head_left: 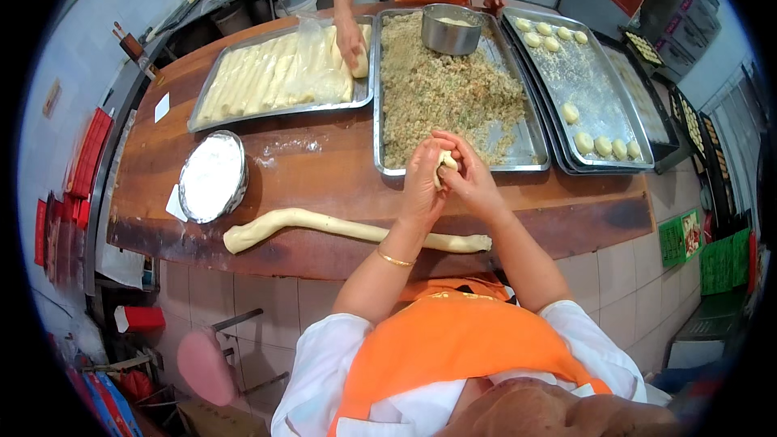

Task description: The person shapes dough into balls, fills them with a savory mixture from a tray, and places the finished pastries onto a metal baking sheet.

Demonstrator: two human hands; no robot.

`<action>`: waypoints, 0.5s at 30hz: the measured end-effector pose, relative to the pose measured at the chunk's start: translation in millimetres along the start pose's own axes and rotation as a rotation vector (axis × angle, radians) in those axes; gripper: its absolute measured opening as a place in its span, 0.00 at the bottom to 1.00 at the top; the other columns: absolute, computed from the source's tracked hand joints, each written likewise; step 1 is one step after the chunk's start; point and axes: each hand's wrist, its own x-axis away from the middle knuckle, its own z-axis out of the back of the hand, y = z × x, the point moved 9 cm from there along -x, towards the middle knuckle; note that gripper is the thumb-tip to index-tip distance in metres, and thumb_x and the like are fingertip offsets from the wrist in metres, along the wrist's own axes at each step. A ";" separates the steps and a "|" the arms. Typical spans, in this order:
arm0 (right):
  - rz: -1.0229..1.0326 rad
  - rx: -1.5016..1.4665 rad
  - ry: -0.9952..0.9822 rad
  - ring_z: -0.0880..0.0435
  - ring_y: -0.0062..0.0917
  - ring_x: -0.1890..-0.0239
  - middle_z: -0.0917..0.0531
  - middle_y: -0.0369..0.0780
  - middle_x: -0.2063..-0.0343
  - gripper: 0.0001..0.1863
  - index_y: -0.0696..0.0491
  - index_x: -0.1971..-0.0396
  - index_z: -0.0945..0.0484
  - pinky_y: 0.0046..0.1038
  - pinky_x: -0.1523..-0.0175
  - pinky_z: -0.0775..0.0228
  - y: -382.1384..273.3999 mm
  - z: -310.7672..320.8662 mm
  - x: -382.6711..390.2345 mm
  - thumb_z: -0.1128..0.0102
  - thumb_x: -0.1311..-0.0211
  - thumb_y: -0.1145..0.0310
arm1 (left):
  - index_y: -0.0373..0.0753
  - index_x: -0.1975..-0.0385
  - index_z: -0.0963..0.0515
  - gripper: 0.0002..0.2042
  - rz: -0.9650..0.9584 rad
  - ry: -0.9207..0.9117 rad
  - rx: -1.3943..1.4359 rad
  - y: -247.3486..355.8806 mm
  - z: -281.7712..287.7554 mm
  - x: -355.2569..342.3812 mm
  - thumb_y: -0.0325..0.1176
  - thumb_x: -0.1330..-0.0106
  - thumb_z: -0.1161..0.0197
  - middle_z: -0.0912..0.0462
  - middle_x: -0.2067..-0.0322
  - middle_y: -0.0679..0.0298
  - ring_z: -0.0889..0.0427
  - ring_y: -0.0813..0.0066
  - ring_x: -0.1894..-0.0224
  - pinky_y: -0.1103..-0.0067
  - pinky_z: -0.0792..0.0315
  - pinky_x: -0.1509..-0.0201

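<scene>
Both hands are curled around one small piece of dough point(443, 168), right over the front edge of the filling tray point(518, 167). Left hand point(422, 174) cups it from the left, and the right hand point(476, 182) closes in from the other side with its thumb against the dough. The fingers cover most of it, so I can't tell whether there's filling inside.

The dough rope point(283, 222) lies on the table point(324, 166) nearer the body, and the left forearm blocks a bit of its middle. Flour bowl point(213, 176) is off to the left; it's so white inside I can't judge how full it is. The metal pot point(452, 31) sits on the filling point(441, 89), contents mostly hidden by its wall.

Back left, cloudy plastic point(320, 65) blurs some of the dough strips point(247, 81). A co-worker's hand point(350, 42) is on the rightmost one, the person cut off by the top edge.
</scene>
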 end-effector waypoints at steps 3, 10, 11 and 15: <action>0.088 0.151 0.093 0.22 0.18 0.53 0.22 0.37 0.50 0.29 0.54 0.36 0.32 0.22 0.47 0.28 -1.2 -6.0 5.4 0.47 0.41 0.76 | 0.39 0.66 0.25 0.11 -0.018 0.137 -0.047 -4.7 14.7 2.1 0.40 0.26 0.42 0.21 0.69 0.63 0.21 0.79 0.72 0.82 0.24 0.69; 0.043 -0.109 0.065 0.28 0.21 0.40 0.24 0.38 0.44 0.31 0.55 0.35 0.33 0.26 0.35 0.35 1.9 -3.8 6.6 0.48 0.42 0.76 | 0.37 0.62 0.24 0.17 0.069 -0.082 -0.072 12.3 -14.7 8.9 0.45 0.23 0.51 0.20 0.66 0.62 0.20 0.76 0.64 0.79 0.24 0.59; 0.009 -0.196 0.042 0.28 0.22 0.39 0.25 0.38 0.44 0.32 0.55 0.34 0.34 0.27 0.35 0.35 -1.6 -1.2 6.7 0.48 0.42 0.76 | 0.37 0.61 0.24 0.18 0.094 -0.092 -0.116 25.4 -33.3 15.1 0.47 0.23 0.53 0.20 0.66 0.62 0.20 0.76 0.63 0.78 0.24 0.57; 0.040 -0.164 -0.096 0.29 0.23 0.38 0.27 0.39 0.42 0.34 0.56 0.32 0.37 0.27 0.34 0.37 -27.4 -20.1 13.8 0.48 0.43 0.77 | 0.39 0.57 0.23 0.17 0.026 -0.130 -0.266 33.5 -25.4 23.9 0.47 0.24 0.50 0.20 0.67 0.65 0.23 0.85 0.71 0.89 0.33 0.79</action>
